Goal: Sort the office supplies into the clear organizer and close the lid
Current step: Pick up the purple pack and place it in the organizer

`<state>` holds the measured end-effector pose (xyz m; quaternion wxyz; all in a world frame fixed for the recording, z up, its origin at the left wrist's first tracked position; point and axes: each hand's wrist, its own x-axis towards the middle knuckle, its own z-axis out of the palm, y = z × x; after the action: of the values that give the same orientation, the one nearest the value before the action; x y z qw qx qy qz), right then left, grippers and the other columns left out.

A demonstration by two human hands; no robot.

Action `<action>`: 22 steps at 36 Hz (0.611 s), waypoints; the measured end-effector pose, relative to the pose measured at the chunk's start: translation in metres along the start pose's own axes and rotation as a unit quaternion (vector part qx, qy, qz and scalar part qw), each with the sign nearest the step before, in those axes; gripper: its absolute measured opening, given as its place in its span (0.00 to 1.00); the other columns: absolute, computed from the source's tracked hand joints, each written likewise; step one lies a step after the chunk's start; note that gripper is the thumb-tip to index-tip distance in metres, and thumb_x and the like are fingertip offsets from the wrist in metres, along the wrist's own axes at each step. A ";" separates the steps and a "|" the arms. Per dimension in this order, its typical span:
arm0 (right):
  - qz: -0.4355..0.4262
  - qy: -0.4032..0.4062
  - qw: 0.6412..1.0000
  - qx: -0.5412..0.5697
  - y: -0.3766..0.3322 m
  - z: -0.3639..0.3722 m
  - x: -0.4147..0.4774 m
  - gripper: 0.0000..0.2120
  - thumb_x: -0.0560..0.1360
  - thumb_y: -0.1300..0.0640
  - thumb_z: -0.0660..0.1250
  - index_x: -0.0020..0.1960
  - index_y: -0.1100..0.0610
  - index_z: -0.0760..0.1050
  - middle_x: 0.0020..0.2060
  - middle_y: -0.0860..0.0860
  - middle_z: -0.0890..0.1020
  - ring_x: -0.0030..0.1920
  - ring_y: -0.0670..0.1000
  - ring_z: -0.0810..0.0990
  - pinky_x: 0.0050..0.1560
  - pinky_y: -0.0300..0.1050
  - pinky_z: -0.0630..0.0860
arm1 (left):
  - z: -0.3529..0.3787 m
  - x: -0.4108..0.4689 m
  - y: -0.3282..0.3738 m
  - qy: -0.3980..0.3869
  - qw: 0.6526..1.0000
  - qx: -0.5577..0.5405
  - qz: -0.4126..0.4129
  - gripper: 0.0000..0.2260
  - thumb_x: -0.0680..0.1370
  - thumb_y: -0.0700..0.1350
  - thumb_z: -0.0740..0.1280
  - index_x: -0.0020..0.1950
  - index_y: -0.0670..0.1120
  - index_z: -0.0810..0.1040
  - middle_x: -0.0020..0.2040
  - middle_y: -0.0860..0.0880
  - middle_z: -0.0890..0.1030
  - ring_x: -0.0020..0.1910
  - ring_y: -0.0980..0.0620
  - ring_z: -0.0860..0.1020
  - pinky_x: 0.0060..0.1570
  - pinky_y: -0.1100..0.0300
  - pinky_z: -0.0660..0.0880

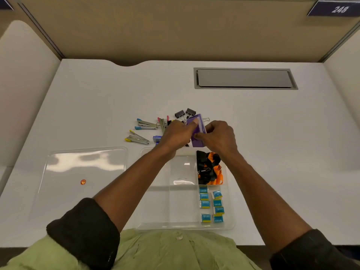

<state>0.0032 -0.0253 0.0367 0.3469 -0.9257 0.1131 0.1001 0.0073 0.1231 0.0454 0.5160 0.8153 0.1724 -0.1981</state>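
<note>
Both hands, left point(176, 133) & right point(218, 137), fingers pinching a purple packet point(197, 131) w/ white strip, just beyond the clear organizer point(155, 207). Blue erasers point(211, 205) inside, lettering unreadable. Sign point(338, 9) reads "248".

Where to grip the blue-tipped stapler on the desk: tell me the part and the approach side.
Grip the blue-tipped stapler across its metal body near the middle, coming from above. It lies flat on the desk, alone on its left side, so the narrow long sides are free for fingers.
</note>
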 end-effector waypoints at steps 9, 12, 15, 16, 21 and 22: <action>-0.109 0.033 0.993 -0.023 0.018 -0.007 -0.087 0.24 0.68 0.41 0.78 0.55 0.53 0.73 0.50 0.50 0.85 0.43 0.50 0.84 0.40 0.43 0.82 | -0.010 -0.069 -0.006 -0.057 0.990 -0.122 -0.027 0.29 0.78 0.66 0.68 0.53 0.39 0.85 0.45 0.44 0.89 0.41 0.47 0.89 0.50 0.50 0.87; -0.140 0.015 0.990 -0.020 0.029 0.001 -0.108 0.23 0.68 0.42 0.77 0.53 0.51 0.72 0.48 0.47 0.85 0.40 0.49 0.84 0.39 0.46 0.83 | -0.011 -0.086 -0.025 -0.067 0.984 -0.152 -0.065 0.27 0.78 0.63 0.71 0.55 0.38 0.84 0.46 0.41 0.89 0.43 0.44 0.89 0.52 0.46 0.86; -0.157 -0.015 0.987 -0.024 0.040 0.012 -0.126 0.21 0.67 0.40 0.75 0.52 0.47 0.70 0.44 0.43 0.83 0.39 0.46 0.82 0.37 0.48 0.82 | -0.015 -0.104 -0.039 -0.080 0.978 -0.169 -0.094 0.20 0.80 0.56 0.71 0.54 0.37 0.84 0.45 0.40 0.89 0.43 0.42 0.89 0.51 0.46 0.86; -0.163 -0.025 0.986 -0.021 0.043 0.016 -0.132 0.21 0.66 0.39 0.74 0.51 0.47 0.69 0.43 0.42 0.82 0.40 0.45 0.81 0.36 0.48 0.81 | -0.017 -0.110 -0.044 -0.085 0.977 -0.169 -0.103 0.18 0.81 0.54 0.71 0.53 0.38 0.84 0.44 0.40 0.89 0.43 0.42 0.89 0.50 0.46 0.86; -0.166 -0.046 0.985 -0.026 0.054 0.031 -0.167 0.24 0.65 0.36 0.73 0.52 0.45 0.66 0.47 0.41 0.76 0.42 0.44 0.78 0.33 0.44 0.78 | -0.024 -0.130 -0.070 -0.113 0.974 -0.148 -0.132 0.19 0.84 0.52 0.66 0.55 0.36 0.83 0.43 0.39 0.89 0.42 0.41 0.89 0.48 0.47 0.87; -0.163 -0.048 0.985 -0.032 0.056 0.035 -0.173 0.24 0.65 0.36 0.72 0.52 0.45 0.66 0.48 0.41 0.75 0.42 0.44 0.77 0.34 0.44 0.78 | -0.024 -0.134 -0.074 -0.118 0.973 -0.146 -0.135 0.20 0.84 0.54 0.66 0.56 0.37 0.84 0.43 0.40 0.89 0.42 0.41 0.89 0.46 0.50 0.87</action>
<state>-0.1811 -0.0185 0.0218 0.3342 -0.9363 -0.0595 0.0898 -0.1402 0.1644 0.0646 0.6144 0.6717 0.2457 -0.3330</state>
